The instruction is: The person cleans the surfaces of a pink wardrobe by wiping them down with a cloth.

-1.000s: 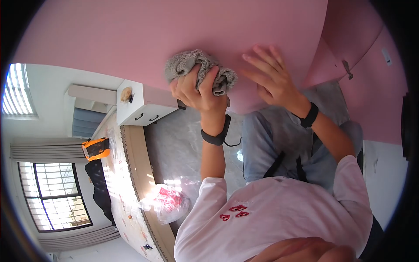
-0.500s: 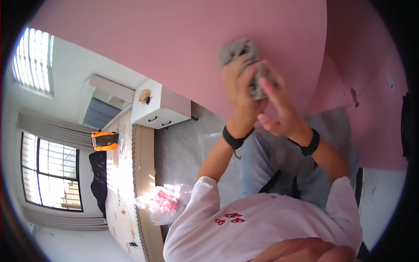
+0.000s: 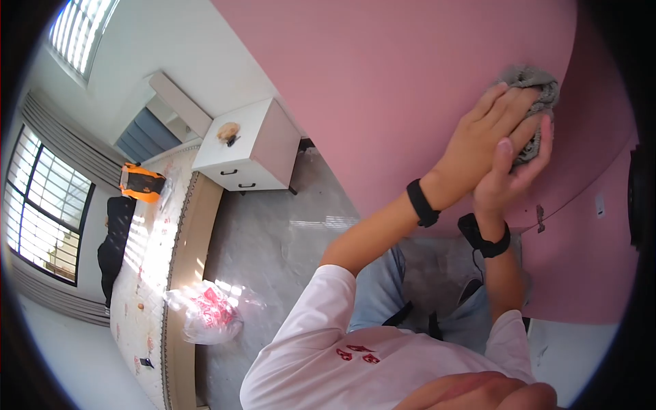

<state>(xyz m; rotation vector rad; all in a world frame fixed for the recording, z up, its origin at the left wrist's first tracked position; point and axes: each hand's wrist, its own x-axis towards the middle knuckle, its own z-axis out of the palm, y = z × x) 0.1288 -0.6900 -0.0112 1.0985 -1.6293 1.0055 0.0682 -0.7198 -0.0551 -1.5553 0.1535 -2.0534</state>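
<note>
A crumpled grey cloth [image 3: 529, 76] is pressed against a large pink panel [image 3: 410, 75], near the panel's right edge. My left hand [image 3: 488, 130] lies over the cloth, its back showing and its fingers wrapped on it. Just below, my right hand [image 3: 512, 178] cups the cloth's lower end, with fingers at its right side and the thumb beside my left hand. Both wrists wear black bands.
A white two-drawer cabinet [image 3: 242, 147] stands left of the panel. A bed [image 3: 140, 273] bears an orange and black bag [image 3: 142, 183]. Near the bed is a plastic bag with red print [image 3: 213, 314]. A metal latch [image 3: 540, 219] is on the pink furniture at right.
The cloth has moved right across the panel with my left hand. My right hand, earlier spread apart from it, has come against the cloth. The view has turned, showing more of the cabinet and floor.
</note>
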